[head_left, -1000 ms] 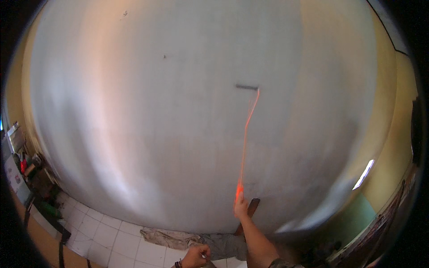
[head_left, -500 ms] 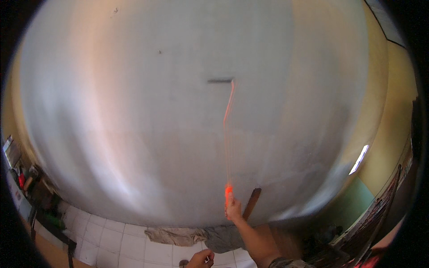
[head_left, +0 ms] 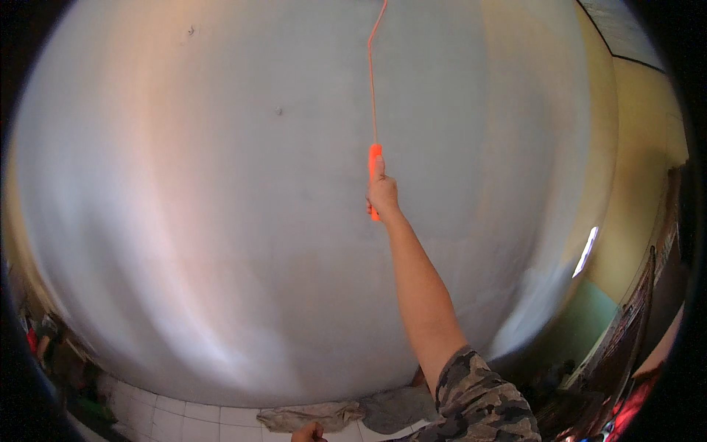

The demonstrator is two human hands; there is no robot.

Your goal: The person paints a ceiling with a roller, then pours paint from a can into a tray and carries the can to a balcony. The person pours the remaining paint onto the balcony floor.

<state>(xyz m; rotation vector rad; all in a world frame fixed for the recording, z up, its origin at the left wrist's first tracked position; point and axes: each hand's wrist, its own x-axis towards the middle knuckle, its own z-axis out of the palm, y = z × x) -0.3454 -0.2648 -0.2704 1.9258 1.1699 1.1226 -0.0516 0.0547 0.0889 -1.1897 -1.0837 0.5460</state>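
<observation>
My right hand (head_left: 383,193) is closed around the bright orange handle of a paint roller (head_left: 375,152), thumb laid along the grip. Its thin orange rod runs up with a bend towards the top edge, where only a dark sliver of the roller head shows. In front of me spreads a large wall (head_left: 324,243), patchy grey with paler, pinkish bands. Low at the bottom edge, my left hand (head_left: 308,433) is partly cut off by the frame; its fingers look curled in, with nothing visible in them.
Crumpled brown cloth (head_left: 309,417) and grey cloth (head_left: 398,408) lie along the wall's foot on white floor tiles (head_left: 168,421). Dark clutter (head_left: 81,376) stands at lower left. At right are a yellow side wall (head_left: 648,125) and a leaning pile of long dark items (head_left: 637,353).
My right hand has pushed the paint roller upward along the wall, arm now stretched out, and the roller head has almost left the top of the view. My left hand sits lower and further left.
</observation>
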